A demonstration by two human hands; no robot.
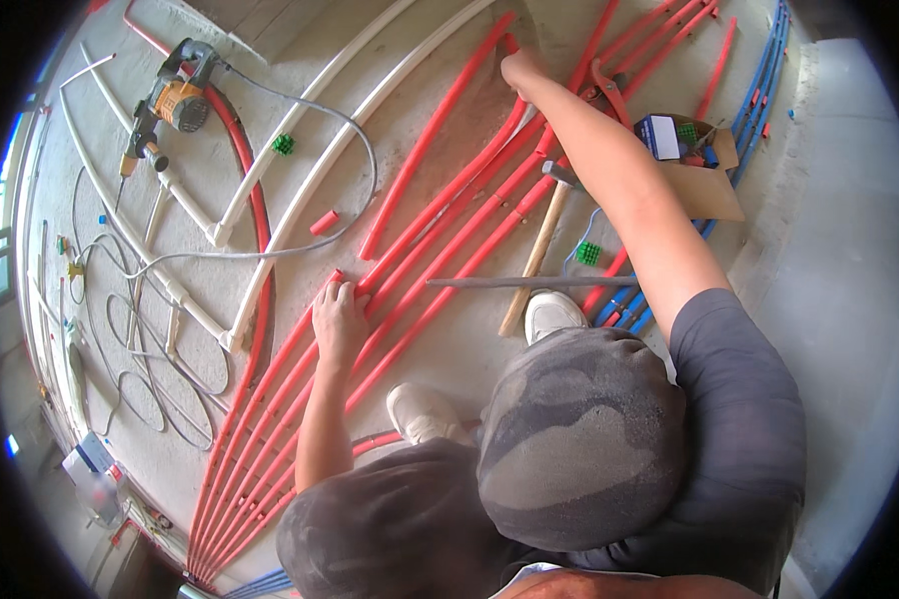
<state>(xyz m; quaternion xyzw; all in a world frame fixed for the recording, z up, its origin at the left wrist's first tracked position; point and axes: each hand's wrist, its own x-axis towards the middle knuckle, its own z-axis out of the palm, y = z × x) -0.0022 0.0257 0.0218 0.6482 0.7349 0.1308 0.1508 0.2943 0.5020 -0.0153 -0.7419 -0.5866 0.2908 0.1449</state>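
Our own hands do not show. The ones at work belong to a person in a camouflage cap (579, 439) crouched just below us on the concrete floor (440, 90). The co-worker's left hand (340, 317) lies on the bundle of red pipes (420, 270), fingers curled over one of them, probably to keep it from shifting. The co-worker's right hand (517, 70) reaches far along the same bundle and seems closed around a pipe, though at that distance we cannot tell the grip for sure.

The pipes lie side by side, their long axis running from lower left to upper right, gathered tight at the near end and fanning out beyond. A wooden-handled hammer (534, 255) and a metal rod (529, 283) lie across them, near the person's shoe. A corded drill (175, 100) sits well apart, beside the white pipes (300, 190).
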